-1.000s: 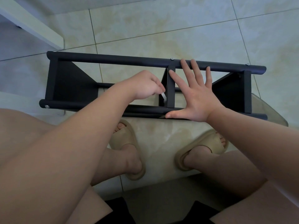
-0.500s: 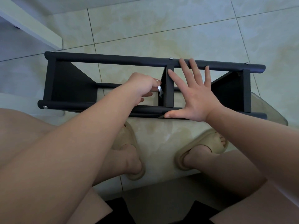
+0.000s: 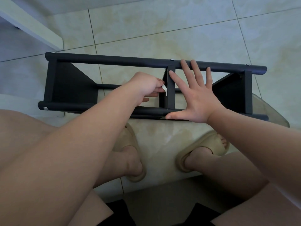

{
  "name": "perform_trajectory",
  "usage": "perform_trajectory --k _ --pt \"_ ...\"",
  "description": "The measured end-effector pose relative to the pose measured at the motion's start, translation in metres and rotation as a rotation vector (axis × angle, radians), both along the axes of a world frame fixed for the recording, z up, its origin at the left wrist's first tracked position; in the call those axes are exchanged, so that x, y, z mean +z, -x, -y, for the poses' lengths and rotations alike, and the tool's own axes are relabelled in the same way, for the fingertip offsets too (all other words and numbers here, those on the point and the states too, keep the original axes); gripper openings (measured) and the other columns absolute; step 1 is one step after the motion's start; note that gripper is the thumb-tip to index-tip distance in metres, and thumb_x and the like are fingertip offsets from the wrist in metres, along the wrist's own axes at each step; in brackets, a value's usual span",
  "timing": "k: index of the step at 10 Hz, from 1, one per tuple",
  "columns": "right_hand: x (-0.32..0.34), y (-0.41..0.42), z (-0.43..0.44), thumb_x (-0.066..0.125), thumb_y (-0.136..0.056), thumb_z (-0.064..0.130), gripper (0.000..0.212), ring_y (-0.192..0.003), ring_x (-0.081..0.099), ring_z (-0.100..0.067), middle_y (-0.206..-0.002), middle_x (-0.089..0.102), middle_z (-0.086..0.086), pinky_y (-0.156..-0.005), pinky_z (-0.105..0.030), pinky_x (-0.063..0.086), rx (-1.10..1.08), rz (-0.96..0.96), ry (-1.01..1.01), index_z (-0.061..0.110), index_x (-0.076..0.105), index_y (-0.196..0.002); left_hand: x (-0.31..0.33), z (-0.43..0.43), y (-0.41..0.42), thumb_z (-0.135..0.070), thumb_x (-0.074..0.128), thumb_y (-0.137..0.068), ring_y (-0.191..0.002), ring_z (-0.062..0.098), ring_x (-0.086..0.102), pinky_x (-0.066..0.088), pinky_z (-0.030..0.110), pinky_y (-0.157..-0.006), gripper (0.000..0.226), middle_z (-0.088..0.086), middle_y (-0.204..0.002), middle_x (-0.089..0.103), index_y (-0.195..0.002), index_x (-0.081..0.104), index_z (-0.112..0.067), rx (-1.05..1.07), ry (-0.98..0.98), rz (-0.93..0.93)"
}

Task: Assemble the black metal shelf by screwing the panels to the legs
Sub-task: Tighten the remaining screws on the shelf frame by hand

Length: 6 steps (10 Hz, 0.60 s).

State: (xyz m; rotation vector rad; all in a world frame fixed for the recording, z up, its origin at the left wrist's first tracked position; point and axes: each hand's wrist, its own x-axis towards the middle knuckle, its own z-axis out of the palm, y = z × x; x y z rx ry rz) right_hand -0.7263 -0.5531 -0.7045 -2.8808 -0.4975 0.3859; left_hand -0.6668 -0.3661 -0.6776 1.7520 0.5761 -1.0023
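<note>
The black metal shelf (image 3: pixel 114 60) is laid on its side along the far edge of the glass table (image 3: pixel 275 118). Its middle panel (image 3: pixel 171 88) is steadied by the right hand (image 3: pixel 197 98), spread flat and gripping nothing. A small pale tool (image 3: pixel 164 90) is pinched by the left hand (image 3: pixel 146 85) just beside that panel. The tool should be kept square to its screw, which is hidden here, and the frame kept pinned. Access is cramped by the near leg (image 3: pixel 81 106). Slippers (image 3: pixel 205 148) are seen beneath the glass.

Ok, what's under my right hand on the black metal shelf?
The right hand spans the black metal shelf's near tube and far tube; whatever lies beneath the palm is hidden.
</note>
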Motion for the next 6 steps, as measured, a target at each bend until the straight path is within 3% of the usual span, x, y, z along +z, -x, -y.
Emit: perform_trajectory --k 4,6 --pt "-0.0004 0.0003 0.0 0.037 -0.062 0.102 0.126 -0.154 -0.017 -0.035 -0.17 -0.011 -0.008 -0.116 -0.066 -0.015 0.0 -0.004 -0.005 0.034 0.004 -0.162 -0.0008 0.0033 0.0016 -0.024 0.058 -0.098 -0.083 0.004 0.07 0.049 0.035 -0.095 0.013 -0.009 -0.074 0.076 -0.104 0.068 -0.019 -0.021 -0.029 -0.016" --pt "-0.0003 -0.0002 -0.0001 0.035 -0.062 0.103 0.126 -0.154 -0.017 -0.035 -0.17 -0.011 -0.008 -0.116 -0.065 -0.015 0.001 -0.006 0.002 0.033 0.004 -0.162 0.0002 0.0061 0.0048 -0.021 0.055 -0.1 -0.088 0.007 0.069 0.045 0.037 -0.098 0.019 -0.007 -0.076 0.077 -0.113 0.067 -0.015 -0.055 -0.027 -0.058"
